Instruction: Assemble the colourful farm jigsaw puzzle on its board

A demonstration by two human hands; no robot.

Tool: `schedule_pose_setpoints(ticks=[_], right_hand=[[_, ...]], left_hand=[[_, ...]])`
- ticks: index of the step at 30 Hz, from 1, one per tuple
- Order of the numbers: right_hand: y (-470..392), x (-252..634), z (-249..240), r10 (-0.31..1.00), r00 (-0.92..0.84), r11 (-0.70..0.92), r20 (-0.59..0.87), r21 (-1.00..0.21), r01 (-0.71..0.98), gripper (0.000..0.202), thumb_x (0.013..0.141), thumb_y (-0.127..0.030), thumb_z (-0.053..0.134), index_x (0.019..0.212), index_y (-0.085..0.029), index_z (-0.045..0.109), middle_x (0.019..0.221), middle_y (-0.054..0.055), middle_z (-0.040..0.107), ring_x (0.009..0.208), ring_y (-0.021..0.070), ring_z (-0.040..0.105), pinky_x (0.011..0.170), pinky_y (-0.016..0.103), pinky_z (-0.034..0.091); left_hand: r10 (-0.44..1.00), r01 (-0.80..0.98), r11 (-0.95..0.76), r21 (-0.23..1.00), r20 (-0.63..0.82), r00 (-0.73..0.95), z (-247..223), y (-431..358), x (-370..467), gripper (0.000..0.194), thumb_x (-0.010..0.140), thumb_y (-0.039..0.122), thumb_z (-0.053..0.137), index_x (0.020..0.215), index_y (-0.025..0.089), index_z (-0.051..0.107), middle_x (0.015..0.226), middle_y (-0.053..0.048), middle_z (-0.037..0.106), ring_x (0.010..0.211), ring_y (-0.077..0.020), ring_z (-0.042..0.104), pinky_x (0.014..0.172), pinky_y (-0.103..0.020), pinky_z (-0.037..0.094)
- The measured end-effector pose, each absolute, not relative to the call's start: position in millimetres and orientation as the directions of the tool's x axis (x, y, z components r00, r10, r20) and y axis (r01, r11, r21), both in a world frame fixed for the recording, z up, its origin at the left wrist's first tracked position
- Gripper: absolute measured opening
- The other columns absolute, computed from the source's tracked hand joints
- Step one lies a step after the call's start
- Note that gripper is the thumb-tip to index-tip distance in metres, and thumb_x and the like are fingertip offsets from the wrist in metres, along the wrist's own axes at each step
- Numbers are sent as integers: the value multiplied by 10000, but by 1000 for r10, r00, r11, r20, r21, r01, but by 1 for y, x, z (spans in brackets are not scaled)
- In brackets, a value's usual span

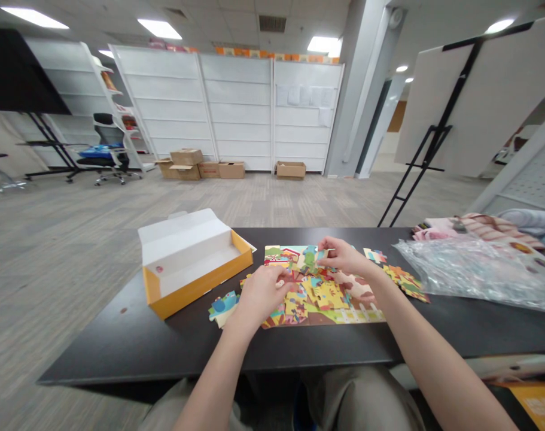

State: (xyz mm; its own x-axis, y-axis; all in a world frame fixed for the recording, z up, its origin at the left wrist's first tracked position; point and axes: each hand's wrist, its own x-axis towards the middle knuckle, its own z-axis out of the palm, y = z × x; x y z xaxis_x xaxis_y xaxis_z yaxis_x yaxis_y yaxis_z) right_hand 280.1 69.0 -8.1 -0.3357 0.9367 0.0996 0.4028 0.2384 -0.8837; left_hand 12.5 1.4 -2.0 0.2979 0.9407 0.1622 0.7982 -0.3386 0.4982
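Note:
A colourful picture jigsaw puzzle point(357, 315) lies on the black table, with loose puzzle pieces point(326, 294) heaped over its middle. My right hand point(344, 256) is closed in a pinch at a puzzle piece point(310, 257) with green and blue on it, over the puzzle's far edge. Lower and to the left, my left hand point(265, 290) hangs over the heap, its fingers bent and a gap showing between thumb and forefinger. Its far fingers are partly hidden. Beside the left wrist lies a blue and cream puzzle piece point(222, 306). More yellow pieces point(404, 281) sit beyond my right forearm.
An open yellow box point(200, 281) with a white inside stands on the table point(119, 353) at the left. Clear plastic wrapping point(469, 269) and folded cloth point(478, 227) lie at the right. Cardboard boxes point(186, 164) stand on the floor by white shelving.

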Motion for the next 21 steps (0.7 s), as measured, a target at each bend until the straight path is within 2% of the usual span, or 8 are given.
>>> schedule_pose_setpoints(ticks=[2, 4, 7, 10, 14, 17, 21], right_hand=[[67, 281, -3, 942, -322, 200, 97, -931, 304, 395, 695, -369, 818, 918, -211, 532, 826, -34, 600, 641, 112, 580, 582, 252, 487], [64, 277, 2, 940, -324, 180, 106, -962, 207, 403, 708, -374, 824, 917, -213, 520, 847, -35, 591, 679, 115, 601, 623, 268, 521], [58, 264, 6, 926, -367, 149, 90, -980, 133, 406, 722, -372, 830, 912, -215, 508, 828, -45, 593, 656, 103, 603, 613, 261, 524], [54, 249, 3, 897, -436, 137, 72, -983, 121, 425, 707, -366, 851, 910, -212, 511, 792, -48, 609, 624, 99, 604, 598, 254, 514], [54, 245, 1, 897, -430, 158, 102, -983, 95, 423, 705, -383, 857, 889, -206, 519, 720, -50, 610, 618, 104, 610, 594, 246, 503], [54, 255, 8, 927, -354, 158, 123, -985, 72, 411, 719, -389, 850, 891, -210, 522, 751, -44, 617, 608, 97, 605, 567, 234, 496], [52, 264, 15, 943, -306, 145, 131, -989, 22, 497, 727, -382, 848, 1107, -238, 560, 748, -53, 609, 605, 102, 596, 553, 235, 501]], left_hand=[[944, 767, -329, 551, 184, 272, -7, 3, 12, 155, 850, 305, 653, 968, 244, 731, 1011, -61, 759, 999, -290, 678, 870, -382, 510], [953, 670, -303, 678, 202, 227, -12, 5, 15, 268, 850, 317, 657, 1099, 223, 688, 1051, -81, 752, 969, -275, 696, 866, -385, 528], [964, 374, -238, 896, 169, 207, -17, 8, 22, 514, 861, 321, 652, 1339, 188, 521, 1178, -124, 714, 930, -227, 722, 839, -350, 560], [953, 159, -191, 969, 144, 265, -18, 11, 28, 519, 864, 274, 632, 1351, 165, 489, 1098, -113, 738, 906, -208, 728, 827, -331, 571], [945, 137, -203, 970, 158, 286, -19, 14, 25, 347, 842, 274, 642, 1164, 148, 618, 858, -64, 744, 806, -202, 720, 775, -315, 568], [950, 173, -215, 961, 165, 264, -20, 16, 19, 330, 832, 348, 663, 1085, 138, 646, 759, -43, 712, 699, -185, 687, 658, -279, 539], [966, 303, -231, 925, 182, 182, -21, 15, 13, 331, 824, 459, 675, 928, 145, 662, 581, 19, 599, 498, -114, 514, 476, -208, 380]])
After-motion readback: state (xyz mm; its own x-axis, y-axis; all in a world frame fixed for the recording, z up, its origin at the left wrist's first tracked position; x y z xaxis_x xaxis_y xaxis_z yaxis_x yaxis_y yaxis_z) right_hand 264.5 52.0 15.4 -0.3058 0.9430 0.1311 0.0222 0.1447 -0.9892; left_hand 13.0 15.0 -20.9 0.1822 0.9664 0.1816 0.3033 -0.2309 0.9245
